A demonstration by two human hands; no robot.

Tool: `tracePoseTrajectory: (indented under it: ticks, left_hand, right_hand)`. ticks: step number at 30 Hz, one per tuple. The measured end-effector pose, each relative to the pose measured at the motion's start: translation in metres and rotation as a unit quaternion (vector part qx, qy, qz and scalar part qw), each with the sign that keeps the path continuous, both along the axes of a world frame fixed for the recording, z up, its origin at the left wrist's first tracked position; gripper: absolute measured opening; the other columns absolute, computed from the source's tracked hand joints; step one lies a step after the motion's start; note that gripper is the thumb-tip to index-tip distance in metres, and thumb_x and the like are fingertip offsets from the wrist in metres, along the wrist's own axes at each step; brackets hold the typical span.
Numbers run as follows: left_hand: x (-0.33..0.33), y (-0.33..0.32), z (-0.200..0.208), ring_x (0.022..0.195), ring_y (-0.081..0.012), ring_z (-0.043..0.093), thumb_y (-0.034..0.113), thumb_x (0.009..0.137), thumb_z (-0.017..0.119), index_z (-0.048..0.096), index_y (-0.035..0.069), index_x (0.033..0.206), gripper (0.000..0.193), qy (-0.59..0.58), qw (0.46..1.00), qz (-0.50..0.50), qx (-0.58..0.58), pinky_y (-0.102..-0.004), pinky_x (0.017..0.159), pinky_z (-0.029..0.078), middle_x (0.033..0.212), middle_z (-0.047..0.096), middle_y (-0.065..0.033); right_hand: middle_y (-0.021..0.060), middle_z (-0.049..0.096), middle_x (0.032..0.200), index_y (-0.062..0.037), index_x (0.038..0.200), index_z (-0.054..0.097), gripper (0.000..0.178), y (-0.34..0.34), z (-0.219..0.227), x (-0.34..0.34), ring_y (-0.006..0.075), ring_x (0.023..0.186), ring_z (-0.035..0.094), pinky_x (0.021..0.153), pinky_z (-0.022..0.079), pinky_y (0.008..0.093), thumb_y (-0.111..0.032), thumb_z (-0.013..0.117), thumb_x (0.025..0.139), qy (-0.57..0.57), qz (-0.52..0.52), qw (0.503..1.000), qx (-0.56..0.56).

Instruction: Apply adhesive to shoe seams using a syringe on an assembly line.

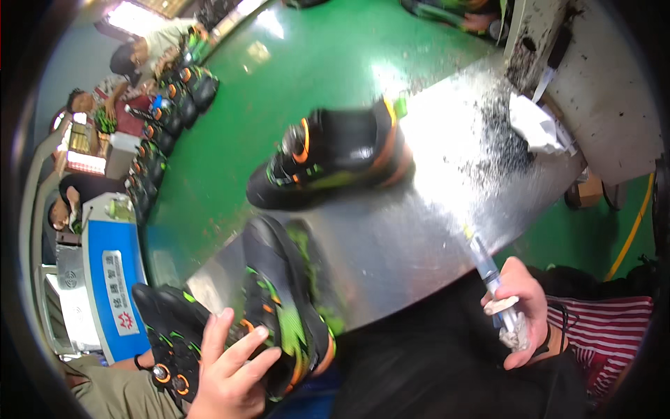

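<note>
As the left hand (234, 373) touches a shoe (293, 332), hold unclear, the right hand (529, 304) beside the table (405, 258) clasps a syringe (483, 260), likely light, best gripped mid-barrel.

Metal table (405, 269): grey, shiny, dark smears (499, 133) towards the right.
Far middle: black shoe (321, 180) with orange and green trim, toe left.
Far right: crumpled white cloth or paper (534, 126).
Near left: black-and-green shoe (269, 253); contact with the tabletop unclear.
</note>
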State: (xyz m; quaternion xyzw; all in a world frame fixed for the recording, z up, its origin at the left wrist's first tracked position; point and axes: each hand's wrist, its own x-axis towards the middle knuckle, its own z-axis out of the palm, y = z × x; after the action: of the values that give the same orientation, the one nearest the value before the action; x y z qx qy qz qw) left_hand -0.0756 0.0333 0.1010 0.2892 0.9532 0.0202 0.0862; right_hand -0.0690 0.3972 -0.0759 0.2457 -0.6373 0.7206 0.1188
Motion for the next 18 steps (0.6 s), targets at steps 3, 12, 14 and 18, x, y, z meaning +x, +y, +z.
tracePoseTrajectory:
  ticks: [3, 12, 14, 18]
  left_hand:
    - [0.016, -0.019, -0.001, 0.133, -0.0421, 0.037, 0.011, 0.064, 0.065, 0.067, 0.003, 0.103, 0.04, -0.116, 0.959, 0.157, 0.206, -0.0492, 0.108, 0.031, 0.127, 0.054, -0.0177]
    - [-0.001, 0.001, -0.042, 0.11, -0.0362, 0.053, 0.015, 0.054, 0.085, 0.06, 0.004, 0.099, 0.052, -0.055, 0.966, 0.179, 0.176, -0.0422, 0.09, 0.048, 0.126, 0.045, -0.0209]
    - [0.008, -0.011, -0.04, 0.109, -0.0365, 0.054, 0.007, 0.054, 0.079, 0.059, 0.003, 0.098, 0.048, -0.06, 0.983, 0.101, 0.138, -0.0414, 0.093, 0.047, 0.127, 0.044, -0.0212]
    - [0.037, -0.007, -0.033, 0.113, -0.0383, 0.052, 0.006, 0.056, 0.078, 0.054, 0.004, 0.11, 0.06, -0.083, 0.98, 0.125, 0.132, -0.0441, 0.095, 0.044, 0.122, 0.049, -0.0227]
  right_hand:
    - [0.0058, 0.062, 0.09, -0.0008, 0.114, 0.057, 0.079, -0.008, -0.007, -0.006, 0.0185, 0.07, 0.047, 0.066, 0.033, 0.0303, -0.053, 0.081, 0.06, -0.012, 0.021, 0.999, 0.038]
    - [0.0092, 0.059, 0.095, 0.0001, 0.122, 0.051, 0.08, -0.011, -0.012, -0.005, 0.0198, 0.078, 0.05, 0.071, 0.039, 0.0303, -0.047, 0.08, 0.064, -0.052, 0.034, 0.996, 0.07]
    - [0.0102, 0.06, 0.098, -0.0004, 0.124, 0.048, 0.083, -0.008, -0.01, -0.001, 0.0218, 0.082, 0.052, 0.073, 0.041, 0.0313, -0.044, 0.083, 0.063, -0.065, 0.029, 0.994, 0.082]
    - [0.0118, 0.059, 0.099, 0.0007, 0.127, 0.046, 0.088, -0.009, -0.004, -0.008, 0.0223, 0.083, 0.052, 0.072, 0.042, 0.0322, -0.043, 0.086, 0.062, -0.043, 0.038, 0.995, 0.078]
